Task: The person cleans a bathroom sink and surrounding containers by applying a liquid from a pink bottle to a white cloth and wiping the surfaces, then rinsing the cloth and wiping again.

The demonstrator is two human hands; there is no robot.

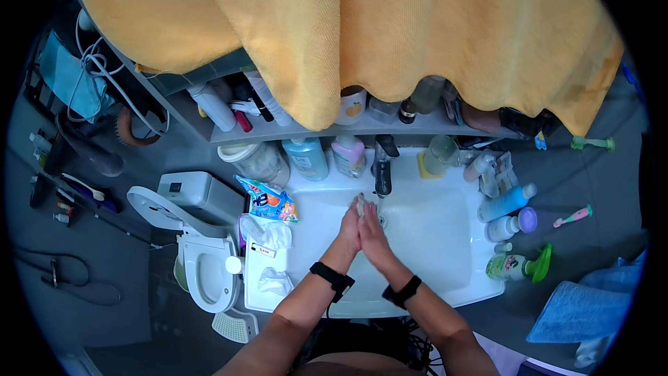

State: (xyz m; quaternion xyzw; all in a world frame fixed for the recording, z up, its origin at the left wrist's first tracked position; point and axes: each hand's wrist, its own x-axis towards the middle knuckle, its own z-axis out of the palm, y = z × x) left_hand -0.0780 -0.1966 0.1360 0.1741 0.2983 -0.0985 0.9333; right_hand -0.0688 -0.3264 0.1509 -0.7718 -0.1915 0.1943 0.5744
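Observation:
Under the dark faucet (383,166), over the white sink basin (431,251), my left hand (351,228) and my right hand (373,231) are pressed together, palm to palm. A small pale patch shows between the fingertips; whether it is foam, soap or something else I cannot make out. Both hands look closed against each other, and their inner sides are hidden. Around each wrist is a black band. Below the faucet spout the fingertips sit close to the metal drain (382,219).
Left of the basin lie a blue-orange packet (268,200) and crumpled white tissues (275,280). Bottles, including a blue one (306,159) and a green-topped spray bottle (518,266), line the sink's edges. A yellow towel (431,21) hangs over the shelf. A toilet (209,275) stands left.

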